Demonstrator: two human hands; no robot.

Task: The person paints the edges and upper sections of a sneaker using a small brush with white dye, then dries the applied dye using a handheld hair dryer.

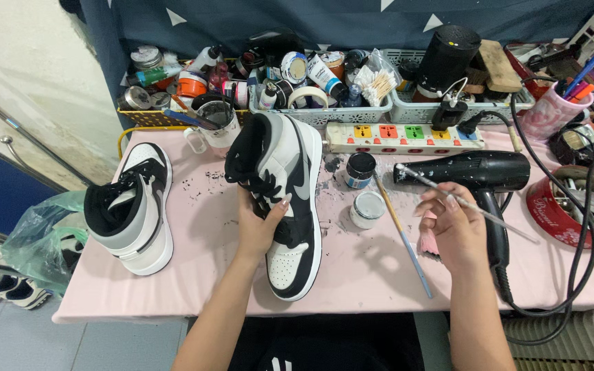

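Observation:
My left hand (pixel 261 223) grips a black, white and grey high-top sneaker (pixel 284 199) by its laced middle, tilting it on its side on the pink table (pixel 194 275). My right hand (pixel 452 227) holds a thin paintbrush (pixel 469 205) whose tip points up-left, over a black hair dryer (pixel 479 172). A small open paint jar (pixel 360 170) and its white lid (pixel 367 208) sit between my hands. A second long brush (pixel 403 237) lies on the table beside them. The matching sneaker (pixel 130 209) stands upright at the left.
A white power strip (pixel 403 137) with coloured sockets lies behind the jar. Baskets of paint bottles, tape and cotton swabs (pixel 311 82) line the back. A white mug (pixel 214 124) stands behind the held sneaker. A red round tin (pixel 575 206) and black cables (pixel 586 261) crowd the right edge.

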